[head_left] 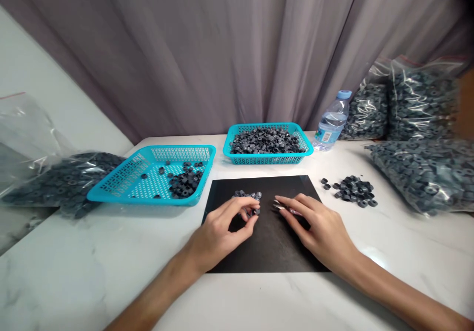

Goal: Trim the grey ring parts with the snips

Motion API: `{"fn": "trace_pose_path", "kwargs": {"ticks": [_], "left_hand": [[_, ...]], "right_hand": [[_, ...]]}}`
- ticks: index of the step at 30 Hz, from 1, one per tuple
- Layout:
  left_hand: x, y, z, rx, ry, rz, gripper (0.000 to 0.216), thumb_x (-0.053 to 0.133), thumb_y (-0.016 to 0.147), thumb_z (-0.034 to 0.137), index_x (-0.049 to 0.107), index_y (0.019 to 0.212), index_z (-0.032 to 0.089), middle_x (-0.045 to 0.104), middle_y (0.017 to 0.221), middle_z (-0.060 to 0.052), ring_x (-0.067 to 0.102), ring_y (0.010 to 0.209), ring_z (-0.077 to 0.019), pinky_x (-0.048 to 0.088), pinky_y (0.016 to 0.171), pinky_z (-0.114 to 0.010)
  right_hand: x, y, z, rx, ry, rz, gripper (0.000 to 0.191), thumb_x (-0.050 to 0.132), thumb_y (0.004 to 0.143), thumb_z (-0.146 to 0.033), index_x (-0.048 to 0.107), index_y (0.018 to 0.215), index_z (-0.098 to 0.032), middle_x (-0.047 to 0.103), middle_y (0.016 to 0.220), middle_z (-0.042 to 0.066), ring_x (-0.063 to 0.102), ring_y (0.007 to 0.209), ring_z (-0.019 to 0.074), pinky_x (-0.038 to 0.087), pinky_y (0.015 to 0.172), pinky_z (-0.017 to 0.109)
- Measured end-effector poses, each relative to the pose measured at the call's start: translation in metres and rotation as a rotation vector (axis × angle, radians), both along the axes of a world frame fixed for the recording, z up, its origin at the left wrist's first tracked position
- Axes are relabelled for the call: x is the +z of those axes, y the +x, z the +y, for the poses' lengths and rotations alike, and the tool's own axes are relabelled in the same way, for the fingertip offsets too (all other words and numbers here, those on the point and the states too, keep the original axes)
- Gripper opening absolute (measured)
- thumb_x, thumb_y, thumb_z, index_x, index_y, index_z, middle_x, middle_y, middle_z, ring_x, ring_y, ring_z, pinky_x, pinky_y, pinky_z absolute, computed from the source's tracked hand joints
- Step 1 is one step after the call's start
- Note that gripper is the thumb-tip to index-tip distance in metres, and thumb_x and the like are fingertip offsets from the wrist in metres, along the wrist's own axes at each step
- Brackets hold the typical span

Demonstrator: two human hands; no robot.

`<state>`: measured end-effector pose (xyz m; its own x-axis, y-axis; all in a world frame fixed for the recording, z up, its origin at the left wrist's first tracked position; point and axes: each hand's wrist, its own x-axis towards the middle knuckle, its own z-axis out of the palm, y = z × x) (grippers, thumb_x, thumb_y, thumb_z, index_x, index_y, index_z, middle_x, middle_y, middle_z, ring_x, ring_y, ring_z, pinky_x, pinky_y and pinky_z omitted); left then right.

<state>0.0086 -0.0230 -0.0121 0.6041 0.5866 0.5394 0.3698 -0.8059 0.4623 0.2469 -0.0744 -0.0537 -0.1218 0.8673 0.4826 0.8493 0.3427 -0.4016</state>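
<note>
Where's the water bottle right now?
In the head view, the bottle stands at the back right of the table, between the fuller blue basket and the filled plastic bags.

**Bench work with small parts, home or workshop unsettled**

This looks like a small sorting or assembly spot in an ordinary room, though whether home or workshop cannot be told. The pale marble-patterned table (166,291), grey curtain (207,74) and plain wall (55,69) suggest a domestic room. Work shows in the black mat (255,252), the left basket (142,187) and back basket (266,160) (both bright blue plastic), the dark ring-shaped parts (268,141), and clear bags (422,99) bulging with similar pieces.
</note>
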Motion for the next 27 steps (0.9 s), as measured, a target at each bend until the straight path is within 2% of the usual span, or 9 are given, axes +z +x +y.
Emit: {"fn": "trace_pose_path", "kwargs": {"ticks": [4,6,8,10,13,15,18,21,27], "left_hand": [[0.024,-0.015,0.019,0.306,0.12,-0.046,0.022,0.065,0.094,0.015,0.063,0.114,0.023,0.073,0.1,-0.002,0.069,0.078,-0.015,0.059,0.083,-0.031],[0.037,-0.031,0.031,0.528,0.062,-0.098,0.012,0.064,0.095,0.022,0.063,0.107,0.022,0.072,0.091,-0.002,0.07,0.077,-0.0183,0.059,0.076,-0.032],[0.048,-0.049,0.042,0.696,0.01,-0.022,0.015,0.063,0.095,0.027,0.062,0.109,0.024,0.073,0.092,-0.004,0.069,0.077,-0.0228,0.059,0.075,-0.038],[0.054,-0.064,0.051,0.798,0.076,0.12,0.018,0.06,0.094,0.023,0.064,0.112,0.024,0.073,0.1,-0.007,0.068,0.096,-0.0313,0.055,0.089,-0.048],[0.054,-0.07,0.055,0.748,0.251,0.138,0.024,0.053,0.093,0.013,0.064,0.113,0.022,0.069,0.118,-0.012,0.057,0.123,-0.0354,0.044,0.107,-0.053],[0.05,-0.06,0.049,0.678,0.314,0.125,0.021,0.052,0.096,0.015,0.063,0.112,0.021,0.069,0.12,-0.011,0.055,0.122,-0.0342,0.043,0.108,-0.051],[0.041,-0.036,0.031,0.582,0.246,0.111,0.009,0.054,0.098,0.019,0.062,0.104,0.022,0.068,0.104,-0.008,0.059,0.105,-0.0302,0.047,0.098,-0.047],[0.027,-0.02,0.015,0.357,0.024,0.199,0.014,0.051,0.096,0.012,0.056,0.102,0.023,0.064,0.099,-0.004,0.063,0.096,-0.0237,0.051,0.088,-0.039],[0.004,-0.02,0.013,0.331,-0.153,0.306,0.021,0.049,0.087,0.007,0.049,0.099,0.024,0.061,0.097,-0.003,0.064,0.093,-0.0239,0.051,0.081,-0.039]], "right_hand": [[-0.001,-0.001,0.0,0.002,0.011,-0.004,0.033,0.045,0.107,-0.036,0.068,0.128,-0.025,0.071,0.096,0.006,0.073,0.086,0.0218,0.056,0.067,0.031],[-0.001,-0.001,0.0,0.005,0.006,0.006,0.032,0.045,0.107,-0.035,0.068,0.127,-0.025,0.072,0.097,0.006,0.073,0.087,0.022,0.057,0.068,0.032],[0.0,-0.002,0.0,0.006,0.003,0.009,0.032,0.045,0.107,-0.035,0.068,0.126,-0.025,0.072,0.098,0.007,0.073,0.088,0.0222,0.057,0.069,0.032],[-0.001,-0.002,0.0,0.008,0.003,0.008,0.032,0.045,0.107,-0.035,0.067,0.126,-0.025,0.072,0.099,0.007,0.074,0.088,0.0224,0.058,0.069,0.033],[-0.001,-0.001,0.0,0.013,-0.002,0.016,0.03,0.046,0.106,-0.036,0.067,0.125,-0.025,0.072,0.099,0.007,0.074,0.089,0.0222,0.059,0.07,0.033],[-0.001,-0.001,0.0,0.015,-0.007,0.029,0.029,0.046,0.106,-0.036,0.067,0.124,-0.024,0.072,0.1,0.006,0.074,0.089,0.0218,0.059,0.071,0.033],[-0.002,-0.002,0.0,0.021,-0.014,0.041,0.029,0.047,0.106,-0.035,0.066,0.125,-0.025,0.072,0.102,0.006,0.075,0.089,0.0214,0.06,0.071,0.033],[-0.002,-0.002,0.0,0.022,-0.007,0.027,0.029,0.047,0.106,-0.035,0.066,0.124,-0.025,0.073,0.103,0.006,0.075,0.089,0.0219,0.06,0.071,0.033],[-0.002,-0.001,0.0,0.023,-0.019,0.037,0.029,0.047,0.106,-0.036,0.067,0.124,-0.025,0.073,0.102,0.006,0.075,0.089,0.0226,0.06,0.07,0.034]]}}
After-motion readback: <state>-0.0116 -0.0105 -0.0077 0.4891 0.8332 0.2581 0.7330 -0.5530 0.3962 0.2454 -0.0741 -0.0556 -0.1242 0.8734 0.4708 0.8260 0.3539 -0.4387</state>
